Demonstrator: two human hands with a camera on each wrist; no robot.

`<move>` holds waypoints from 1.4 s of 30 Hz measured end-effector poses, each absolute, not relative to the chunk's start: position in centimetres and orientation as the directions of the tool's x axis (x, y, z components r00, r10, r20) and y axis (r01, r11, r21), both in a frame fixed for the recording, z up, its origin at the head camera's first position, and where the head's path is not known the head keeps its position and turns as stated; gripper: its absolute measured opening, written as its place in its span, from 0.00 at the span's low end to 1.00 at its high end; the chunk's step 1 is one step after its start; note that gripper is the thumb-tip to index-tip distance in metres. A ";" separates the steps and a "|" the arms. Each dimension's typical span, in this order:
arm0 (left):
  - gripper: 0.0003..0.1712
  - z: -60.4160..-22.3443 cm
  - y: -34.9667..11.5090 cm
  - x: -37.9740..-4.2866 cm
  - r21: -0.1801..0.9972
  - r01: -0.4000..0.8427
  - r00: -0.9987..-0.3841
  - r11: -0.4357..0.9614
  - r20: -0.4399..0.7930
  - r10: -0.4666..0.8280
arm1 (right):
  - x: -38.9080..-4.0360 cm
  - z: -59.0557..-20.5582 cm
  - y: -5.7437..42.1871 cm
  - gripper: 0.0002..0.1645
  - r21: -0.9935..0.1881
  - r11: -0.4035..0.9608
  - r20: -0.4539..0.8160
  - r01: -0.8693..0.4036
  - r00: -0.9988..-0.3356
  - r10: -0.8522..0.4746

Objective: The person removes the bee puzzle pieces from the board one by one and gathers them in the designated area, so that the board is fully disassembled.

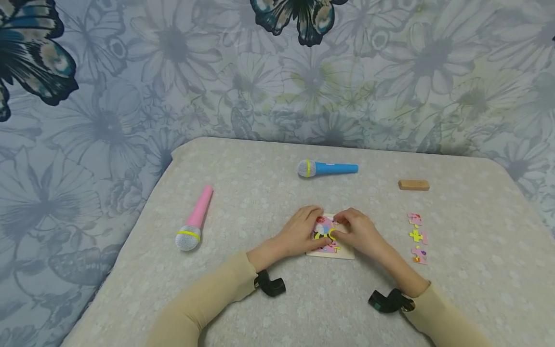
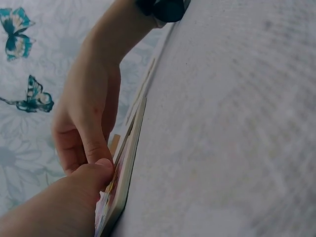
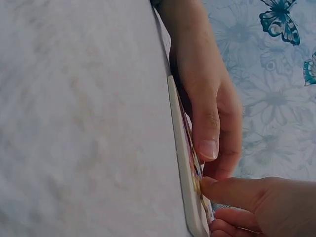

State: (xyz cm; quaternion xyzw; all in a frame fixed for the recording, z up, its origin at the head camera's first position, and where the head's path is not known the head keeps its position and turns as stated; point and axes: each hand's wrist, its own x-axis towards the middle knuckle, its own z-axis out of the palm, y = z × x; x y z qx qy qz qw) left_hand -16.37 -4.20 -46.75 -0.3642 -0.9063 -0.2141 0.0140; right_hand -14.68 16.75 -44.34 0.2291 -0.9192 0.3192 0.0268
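A small jigsaw puzzle board (image 1: pixel 344 252) with a pale wooden rim lies on the table in the head view. Pink, yellow and black pieces fill much of its left part. My left hand (image 1: pixel 299 232) holds the board from its left side, fingers towards the far edge and thumb across the pieces. From the right, my right hand (image 1: pixel 362 234) pinches a puzzle piece (image 1: pixel 333 233) with yellow on it, close over the board. My fingers partly hide that piece. Both wrist views catch the board (image 2: pixel 129 170) edge-on, with both thumbs near its surface.
Several loose puzzle pieces (image 1: pixel 417 236) lie in a column to the right. Behind them is a small wooden block (image 1: pixel 414 185). A blue microphone (image 1: pixel 336 168) lies at the back, and a pink microphone (image 1: pixel 201 212) lies on the left. A patterned cloth covers the table (image 1: pixel 243 178).
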 end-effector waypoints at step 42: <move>0.43 -46.2 -4.0 -16.4 0.480 0.628 -0.768 0.613 0.252 0.589 | -15.7 -44.7 16.8 0.17 -0.648 0.639 0.203 -0.414 -0.903 -0.379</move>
